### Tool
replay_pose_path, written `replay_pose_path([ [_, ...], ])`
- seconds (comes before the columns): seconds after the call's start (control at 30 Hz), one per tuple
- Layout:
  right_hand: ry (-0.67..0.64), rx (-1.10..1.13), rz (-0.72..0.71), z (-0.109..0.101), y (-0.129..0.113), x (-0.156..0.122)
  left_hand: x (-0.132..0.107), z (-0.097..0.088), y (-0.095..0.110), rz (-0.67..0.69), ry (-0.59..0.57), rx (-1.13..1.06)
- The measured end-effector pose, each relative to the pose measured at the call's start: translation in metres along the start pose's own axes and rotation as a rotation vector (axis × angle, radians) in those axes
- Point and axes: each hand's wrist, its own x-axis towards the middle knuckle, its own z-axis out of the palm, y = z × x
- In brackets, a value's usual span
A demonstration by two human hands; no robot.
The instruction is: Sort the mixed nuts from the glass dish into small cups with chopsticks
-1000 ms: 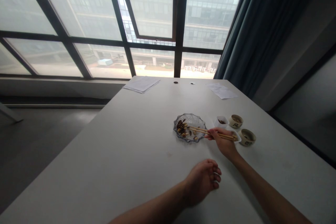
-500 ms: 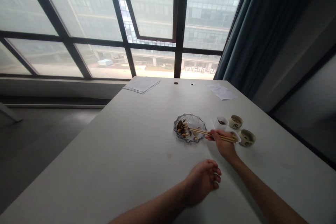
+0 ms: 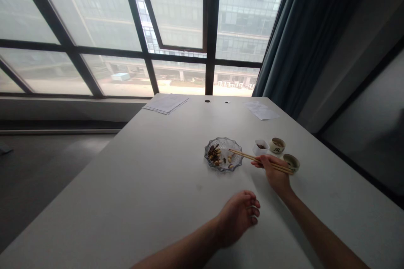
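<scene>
My right hand [image 3: 276,175] grips a pair of wooden chopsticks [image 3: 252,158] whose tips hang over the right rim of a glass dish [image 3: 223,160]. The dish holds mixed nuts and dark seeds, mostly on its left side. I cannot tell whether the tips pinch anything. My left hand [image 3: 239,215] rests on the white table [image 3: 151,185] nearer to me, fingers loosely curled with nothing visible in them. To the right of the dish stand a small white square cup [image 3: 260,147] and two round cream cups [image 3: 277,145], [image 3: 291,162].
Sheets of paper [image 3: 166,103] lie at the table's far left edge, and another sheet [image 3: 261,111] lies at the far right. Beyond are large windows; a dark curtain [image 3: 299,38] hangs to the right. Grey floor lies left of the table.
The chopstick tips have drawn back from the middle of the dish toward its right rim. The camera has shifted a little. My left hand has stayed put.
</scene>
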Motion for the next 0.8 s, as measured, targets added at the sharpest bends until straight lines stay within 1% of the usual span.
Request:
replay_pose_path([
  [0.07, 0.075, 0.013, -0.026, -0.017, -0.015, 0.000, 0.000, 0.000, 0.000, -0.001, 0.002, -0.004],
  [0.1, 0.123, 0.013, -0.045, -0.029, -0.022, 0.000, 0.000, -0.001, 0.000, -0.001, 0.001, -0.006],
  [0.2, 0.285, -0.013, -0.115, -0.076, -0.038, -0.006, 0.000, -0.002, 0.000, 0.000, 0.003, -0.006],
  [0.3, 0.438, -0.034, -0.121, -0.124, -0.034, -0.018, 0.000, -0.003, 0.001, 0.010, 0.001, -0.003],
  [0.37, 0.508, -0.019, -0.079, -0.149, -0.021, -0.029, 0.000, -0.003, 0.002, 0.009, -0.005, -0.008],
  [0.4, 0.531, -0.001, -0.049, -0.158, -0.014, -0.033, 0.000, -0.004, 0.002, 0.010, -0.011, -0.012],
  [0.47, 0.560, 0.034, 0.015, -0.170, 0.000, -0.042, 0.000, -0.004, 0.002, 0.006, -0.010, -0.018],
  [0.57, 0.576, 0.063, 0.088, -0.175, 0.013, -0.049, 0.000, -0.004, 0.003, -0.001, 0.007, -0.015],
  [0.8, 0.618, 0.089, 0.101, -0.180, 0.017, -0.057, -0.001, -0.005, 0.003, -0.006, 0.021, -0.022],
])
